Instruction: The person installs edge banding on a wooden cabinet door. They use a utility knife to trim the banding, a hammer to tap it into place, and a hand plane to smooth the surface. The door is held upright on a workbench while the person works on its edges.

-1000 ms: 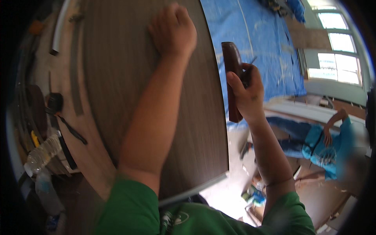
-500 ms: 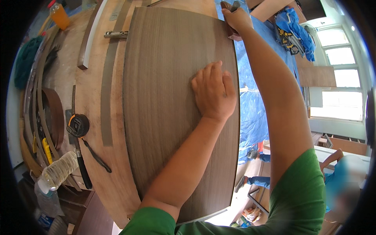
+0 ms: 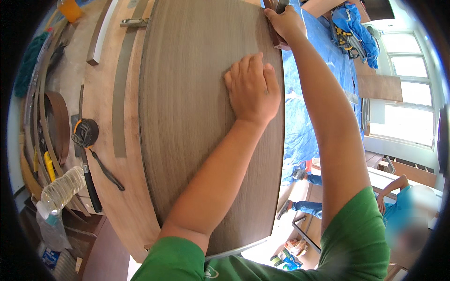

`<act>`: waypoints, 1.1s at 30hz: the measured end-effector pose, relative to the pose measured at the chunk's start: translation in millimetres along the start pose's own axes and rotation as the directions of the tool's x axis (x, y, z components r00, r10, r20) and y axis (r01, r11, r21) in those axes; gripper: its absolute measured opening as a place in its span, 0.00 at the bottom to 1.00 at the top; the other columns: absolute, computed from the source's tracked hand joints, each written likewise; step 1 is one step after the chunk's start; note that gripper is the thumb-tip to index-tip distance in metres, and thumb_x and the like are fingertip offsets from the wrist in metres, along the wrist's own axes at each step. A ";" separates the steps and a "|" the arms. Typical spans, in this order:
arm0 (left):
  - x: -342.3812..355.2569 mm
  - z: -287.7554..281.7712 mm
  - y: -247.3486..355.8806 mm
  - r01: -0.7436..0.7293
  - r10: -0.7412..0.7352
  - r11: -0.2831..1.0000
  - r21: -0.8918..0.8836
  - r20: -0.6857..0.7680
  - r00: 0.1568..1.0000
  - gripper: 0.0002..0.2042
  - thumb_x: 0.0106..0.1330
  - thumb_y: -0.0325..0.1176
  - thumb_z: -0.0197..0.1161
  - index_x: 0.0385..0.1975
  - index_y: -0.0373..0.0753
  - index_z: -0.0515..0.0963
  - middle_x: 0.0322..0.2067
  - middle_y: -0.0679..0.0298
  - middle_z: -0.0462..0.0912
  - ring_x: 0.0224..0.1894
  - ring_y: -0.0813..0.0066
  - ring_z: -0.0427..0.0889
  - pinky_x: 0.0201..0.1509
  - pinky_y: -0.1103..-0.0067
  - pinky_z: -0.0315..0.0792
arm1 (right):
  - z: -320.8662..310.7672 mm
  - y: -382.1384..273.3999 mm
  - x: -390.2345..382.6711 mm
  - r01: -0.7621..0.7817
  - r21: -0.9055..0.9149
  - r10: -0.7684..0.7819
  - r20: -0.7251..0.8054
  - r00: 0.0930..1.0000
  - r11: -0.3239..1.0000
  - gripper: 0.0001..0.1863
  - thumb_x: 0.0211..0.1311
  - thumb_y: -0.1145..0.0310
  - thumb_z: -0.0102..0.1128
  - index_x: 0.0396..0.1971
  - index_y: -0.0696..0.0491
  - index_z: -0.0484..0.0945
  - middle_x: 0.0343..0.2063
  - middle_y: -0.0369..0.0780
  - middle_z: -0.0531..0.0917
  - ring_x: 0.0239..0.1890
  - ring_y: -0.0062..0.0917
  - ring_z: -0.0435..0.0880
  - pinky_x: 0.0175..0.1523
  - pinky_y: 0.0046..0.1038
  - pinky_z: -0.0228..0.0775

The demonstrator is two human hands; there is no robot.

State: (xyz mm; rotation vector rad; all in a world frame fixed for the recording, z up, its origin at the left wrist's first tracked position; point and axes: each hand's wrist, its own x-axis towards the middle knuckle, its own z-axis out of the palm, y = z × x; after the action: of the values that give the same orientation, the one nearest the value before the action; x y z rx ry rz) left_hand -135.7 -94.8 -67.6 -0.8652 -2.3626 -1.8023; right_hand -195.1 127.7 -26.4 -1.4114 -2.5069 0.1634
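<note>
A long brown wood-grain panel (image 3: 187,107) lies in front of me. My left hand (image 3: 253,89) presses palm-down on it near the right side, fingers loosely bent, with nothing held. At the panel's far right edge, my right hand (image 3: 287,23) grips what looks like a reddish-brown wooden hand plane (image 3: 273,33) with a dark upper part. The tool sits along that edge; its underside and far end are hidden by my hand and the frame.
On the bench left of the panel are a tape measure (image 3: 86,133), a black-handled tool (image 3: 92,187), a metal hinge (image 3: 134,22) and a clear plastic bottle (image 3: 63,189). Coiled edging strips (image 3: 56,126) lie farther left. Blue sheeting (image 3: 293,136) spreads at right; a co-worker (image 3: 398,206) is beyond.
The view has shifted, so the panel's far end is now cut off. My right hand, still gripping the plane, keeps to the far right edge; my left hand stays on the panel.
</note>
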 end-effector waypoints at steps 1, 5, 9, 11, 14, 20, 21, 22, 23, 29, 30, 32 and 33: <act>-0.8 2.1 0.1 -0.006 0.006 1.000 0.012 0.000 1.000 0.16 0.72 0.36 0.53 0.49 0.34 0.80 0.47 0.53 0.83 0.52 0.54 0.77 0.62 0.59 0.64 | -4.1 8.3 -11.0 0.014 -0.036 -0.013 0.035 0.999 0.999 0.40 0.59 0.37 0.62 0.55 0.62 0.78 0.50 0.55 0.86 0.55 0.48 0.85 0.60 0.43 0.75; -2.0 3.9 -2.3 0.011 -0.011 0.999 0.042 -0.001 1.000 0.16 0.74 0.39 0.51 0.50 0.37 0.82 0.49 0.54 0.85 0.55 0.52 0.78 0.65 0.59 0.62 | -19.8 25.1 -80.1 0.007 -0.062 -0.004 0.059 0.998 0.998 0.41 0.60 0.36 0.61 0.56 0.61 0.74 0.48 0.53 0.87 0.54 0.49 0.85 0.59 0.44 0.76; -3.9 6.5 -6.9 0.017 -0.017 1.000 0.004 -0.035 0.999 0.17 0.74 0.41 0.50 0.49 0.39 0.83 0.47 0.56 0.86 0.55 0.51 0.79 0.65 0.58 0.63 | -46.6 33.8 -167.3 -0.076 -0.014 0.077 0.132 0.988 0.997 0.37 0.62 0.39 0.63 0.51 0.61 0.74 0.46 0.54 0.87 0.52 0.52 0.85 0.55 0.46 0.77; -3.3 13.9 -10.6 -0.005 0.004 1.000 -0.022 -0.079 0.997 0.18 0.74 0.43 0.50 0.48 0.40 0.83 0.47 0.57 0.87 0.55 0.51 0.79 0.65 0.57 0.63 | -60.1 45.9 -214.7 -0.074 -0.008 0.075 0.113 0.991 0.997 0.35 0.62 0.41 0.64 0.49 0.60 0.73 0.43 0.54 0.86 0.48 0.53 0.85 0.52 0.47 0.76; -2.1 10.8 -13.5 0.001 0.000 1.000 0.024 -0.020 1.000 0.19 0.74 0.44 0.49 0.48 0.41 0.84 0.49 0.57 0.86 0.56 0.51 0.79 0.65 0.57 0.63 | -77.5 62.6 -298.6 -0.117 0.030 0.111 0.158 0.981 0.993 0.31 0.63 0.44 0.67 0.45 0.59 0.72 0.38 0.53 0.85 0.44 0.54 0.84 0.47 0.49 0.74; -0.4 7.6 -11.0 -0.006 0.001 0.993 0.121 0.045 0.999 0.20 0.77 0.42 0.47 0.54 0.36 0.81 0.52 0.49 0.84 0.58 0.48 0.79 0.66 0.54 0.64 | -112.0 122.0 -506.7 -0.103 0.093 0.091 0.126 0.988 0.990 0.30 0.59 0.54 0.75 0.51 0.59 0.73 0.37 0.50 0.82 0.41 0.48 0.83 0.45 0.43 0.75; 0.7 8.1 -16.7 -0.027 0.026 0.990 0.140 0.013 1.000 0.20 0.76 0.42 0.47 0.53 0.37 0.81 0.52 0.50 0.84 0.57 0.48 0.79 0.66 0.54 0.65 | -126.0 119.9 -531.7 -0.194 0.165 0.159 0.202 0.966 0.967 0.31 0.58 0.56 0.76 0.53 0.60 0.72 0.37 0.50 0.83 0.40 0.45 0.84 0.45 0.41 0.76; -1.3 9.7 -16.4 -0.032 0.030 0.989 0.147 0.016 0.999 0.20 0.76 0.42 0.47 0.53 0.37 0.81 0.52 0.50 0.84 0.57 0.48 0.79 0.66 0.54 0.64 | -142.9 117.7 -554.3 -0.288 0.217 0.225 0.277 0.934 0.933 0.32 0.58 0.58 0.76 0.54 0.60 0.72 0.37 0.49 0.83 0.39 0.43 0.85 0.45 0.38 0.77; -0.6 10.0 -14.1 -0.041 0.039 0.987 0.153 0.015 0.999 0.20 0.76 0.42 0.47 0.53 0.37 0.81 0.52 0.50 0.84 0.57 0.47 0.79 0.66 0.54 0.64 | -150.5 123.0 -580.5 -0.327 0.257 0.255 0.276 0.927 0.909 0.32 0.58 0.59 0.77 0.55 0.60 0.72 0.38 0.48 0.84 0.39 0.41 0.86 0.45 0.36 0.78; -5.7 4.1 -7.8 -0.013 0.013 1.000 0.013 -0.002 1.000 0.17 0.74 0.42 0.50 0.47 0.39 0.83 0.46 0.55 0.85 0.55 0.52 0.78 0.64 0.57 0.64 | -161.7 133.2 -559.5 -0.365 0.346 0.277 0.278 0.920 0.864 0.32 0.57 0.59 0.78 0.55 0.60 0.73 0.38 0.49 0.85 0.41 0.34 0.88 0.46 0.33 0.79; -1.1 2.9 -12.8 -0.032 0.032 0.999 0.022 0.002 0.999 0.16 0.74 0.40 0.51 0.47 0.37 0.82 0.45 0.55 0.84 0.53 0.52 0.78 0.64 0.57 0.64 | -152.7 129.9 -523.1 -0.312 0.393 0.228 0.247 0.942 0.865 0.31 0.58 0.58 0.77 0.54 0.60 0.73 0.38 0.49 0.85 0.41 0.35 0.87 0.46 0.33 0.78; -1.5 3.7 -19.2 -0.045 0.046 0.998 0.032 -0.033 0.998 0.16 0.74 0.40 0.52 0.48 0.37 0.82 0.45 0.55 0.84 0.53 0.53 0.78 0.64 0.57 0.64 | -126.1 118.5 -435.0 -0.200 0.402 0.141 0.173 0.975 0.893 0.28 0.61 0.56 0.75 0.50 0.60 0.75 0.38 0.49 0.86 0.41 0.35 0.87 0.46 0.34 0.77; -2.6 6.9 -16.0 -0.046 0.047 0.999 0.020 -0.045 0.998 0.16 0.74 0.39 0.52 0.48 0.37 0.81 0.46 0.56 0.84 0.53 0.53 0.78 0.64 0.58 0.64 | -116.5 107.2 -384.4 -0.182 0.423 0.138 0.132 0.982 0.888 0.26 0.62 0.54 0.74 0.47 0.60 0.76 0.38 0.51 0.86 0.41 0.38 0.86 0.47 0.36 0.76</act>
State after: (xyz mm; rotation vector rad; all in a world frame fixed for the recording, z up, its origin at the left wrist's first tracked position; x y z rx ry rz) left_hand -138.8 -92.3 -84.7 -0.8601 -2.3088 -1.7598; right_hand 115.6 -147.5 -3.4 -1.4384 -2.2271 0.7907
